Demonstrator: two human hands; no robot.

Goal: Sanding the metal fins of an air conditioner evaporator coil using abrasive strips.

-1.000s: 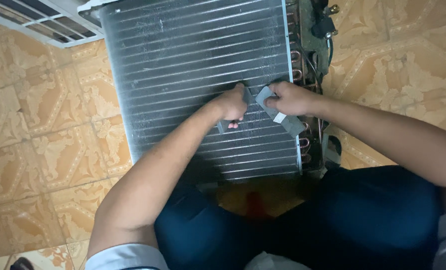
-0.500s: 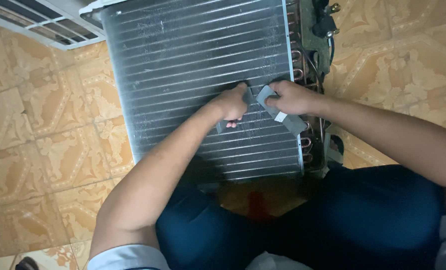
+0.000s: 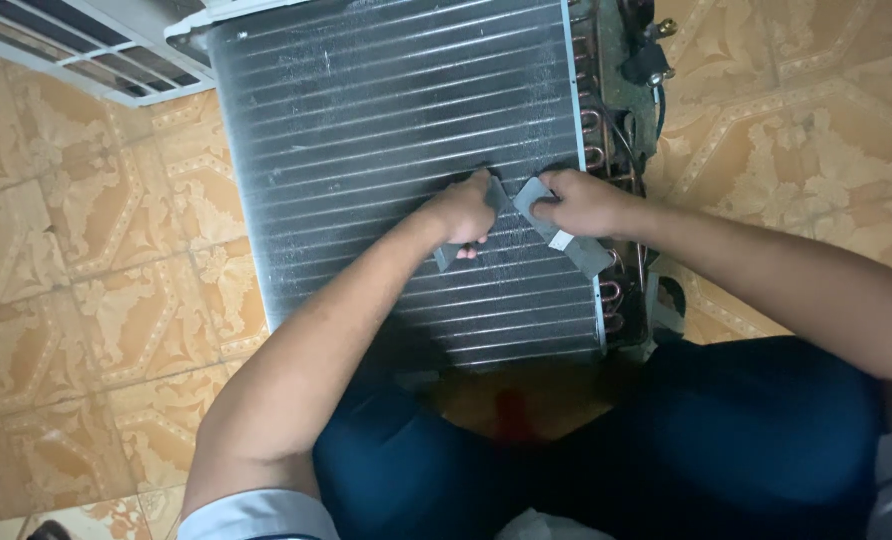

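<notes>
Fingers of left hand (image 3: 463, 212) curled tight round grey tool (image 3: 450, 254), its lower end sticking out below knuckles. Right hand (image 3: 578, 203) fingers clamped on second grey tool (image 3: 573, 243), handle angling down-right past fingertips. Both hands pressed on finned metal coil (image 3: 386, 130), nearly touching each other. Copper pipe bends (image 3: 606, 150) just right of right fingers. Tiled floor (image 3: 86, 280) left.

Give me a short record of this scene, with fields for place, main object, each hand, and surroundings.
Place: tiled floor, orange-beige pattern
Main object: finned metal coil, copper tube bends along its right edge
Left hand: closed on a grey strip, over the fins
Right hand: closed on a grey strip, over the fins
Surroundings: white louvred cover at upper left; person's dark blue trousers below
</notes>
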